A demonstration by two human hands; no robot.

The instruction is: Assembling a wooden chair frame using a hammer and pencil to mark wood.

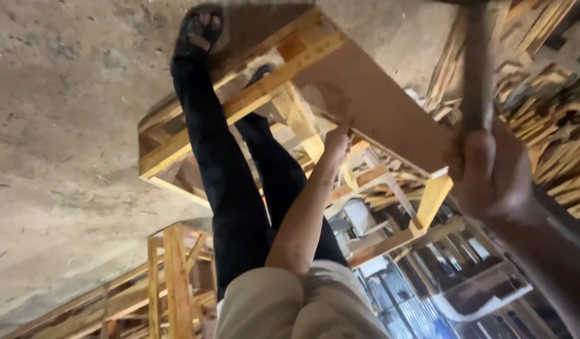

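A carpentry workspace seen at a steep tilt, crowded with raw timber.

The rough grey concrete floor (64, 125) fills the left side, mottled with darker stains and fine cracks under flat, even light. A heap of pale wooden offcuts and slats (553, 125) lies piled at the upper right. At the lower left stand unfinished frames of yellowish sawn timber (170, 282), their posts and rails crossing. Lower right, a corrugated blue-grey metal sheet (396, 295) shows behind more rails, beside a curved white object (484, 301) that may be a plastic panel, though the blur leaves it unclear.
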